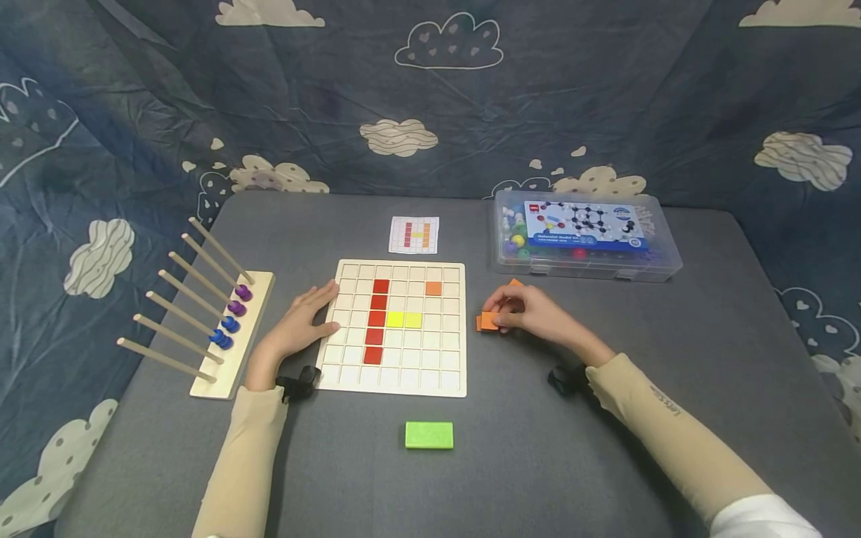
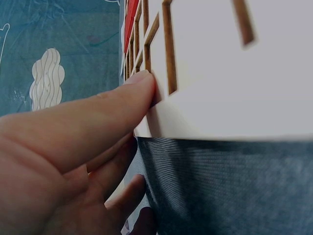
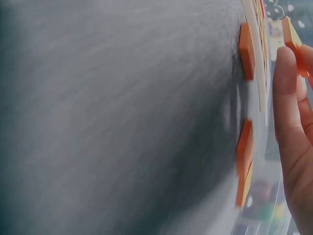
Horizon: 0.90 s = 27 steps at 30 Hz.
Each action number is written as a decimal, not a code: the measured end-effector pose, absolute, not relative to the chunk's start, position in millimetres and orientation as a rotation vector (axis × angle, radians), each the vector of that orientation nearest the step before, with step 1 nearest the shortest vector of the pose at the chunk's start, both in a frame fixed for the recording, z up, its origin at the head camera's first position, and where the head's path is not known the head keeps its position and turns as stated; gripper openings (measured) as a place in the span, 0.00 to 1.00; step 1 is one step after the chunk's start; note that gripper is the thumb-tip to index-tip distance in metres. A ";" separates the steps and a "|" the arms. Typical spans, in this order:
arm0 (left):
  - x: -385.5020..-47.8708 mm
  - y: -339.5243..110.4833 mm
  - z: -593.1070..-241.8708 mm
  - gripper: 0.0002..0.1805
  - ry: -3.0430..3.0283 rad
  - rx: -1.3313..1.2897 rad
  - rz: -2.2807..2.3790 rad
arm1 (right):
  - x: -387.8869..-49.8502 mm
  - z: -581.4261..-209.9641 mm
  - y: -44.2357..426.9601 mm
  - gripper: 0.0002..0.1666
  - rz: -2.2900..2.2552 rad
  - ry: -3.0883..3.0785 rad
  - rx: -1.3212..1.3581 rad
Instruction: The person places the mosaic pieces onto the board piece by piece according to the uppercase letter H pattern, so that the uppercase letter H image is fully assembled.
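My right hand (image 1: 528, 308) pinches an orange square tile (image 1: 490, 321) between thumb and fingers, just off the board's right edge. In the right wrist view, the held tile (image 3: 292, 36) is raised above the table, and several loose orange tiles (image 3: 247, 51) lie below. My left hand (image 1: 296, 329) rests at the left edge of the wooden grid board (image 1: 403, 379), thumb on its rim, fingers extended. On the board, red tiles (image 1: 377, 318) form a column, two yellow tiles (image 1: 404, 320) sit beside it, and one orange tile (image 1: 433, 288) lies at upper right.
A small pattern card (image 1: 413, 235) lies behind the board. Right of it is a clear molecular model kit box (image 1: 585, 258). At left stands a wooden peg rack (image 1: 232, 336) with purple and blue pieces. A green block (image 1: 429, 435) lies in front of the board.
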<state>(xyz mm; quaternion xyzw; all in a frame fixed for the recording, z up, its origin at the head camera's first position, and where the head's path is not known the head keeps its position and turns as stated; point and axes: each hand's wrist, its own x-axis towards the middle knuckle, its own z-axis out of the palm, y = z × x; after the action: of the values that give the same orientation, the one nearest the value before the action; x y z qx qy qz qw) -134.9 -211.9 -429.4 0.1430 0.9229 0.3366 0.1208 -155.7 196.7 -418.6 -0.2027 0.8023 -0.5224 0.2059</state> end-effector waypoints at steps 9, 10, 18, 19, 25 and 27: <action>-135.2 -212.6 -429.6 0.37 2.694 0.425 0.987 | -177.5 -417.4 147.6 0.06 -1.386 2.288 -0.614; -135.1 -212.6 -429.6 0.37 2.694 0.425 0.986 | -179.4 -417.3 142.8 0.07 -1.382 2.289 -0.607; -134.5 -211.0 -430.2 0.38 2.698 0.412 0.994 | -191.6 -419.8 113.8 0.07 -1.222 2.450 -0.630; -134.5 -210.8 -430.2 0.38 2.697 0.409 0.996 | -192.1 -419.8 111.5 0.07 -1.206 2.460 -0.641; -134.5 -210.4 -429.5 0.38 2.689 0.398 0.997 | -191.5 -418.0 103.8 0.07 -1.105 2.538 -0.724; -134.3 -210.5 -429.1 0.38 2.686 0.396 0.996 | -191.2 -418.5 102.7 0.07 -1.069 2.569 -0.764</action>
<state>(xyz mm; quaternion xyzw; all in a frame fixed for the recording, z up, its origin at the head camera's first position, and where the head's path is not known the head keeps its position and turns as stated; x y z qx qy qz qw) -134.3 -210.5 -429.1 0.1358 0.9216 0.3417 0.1245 -191.2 102.7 -418.5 -0.2627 0.8830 -0.3674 0.1278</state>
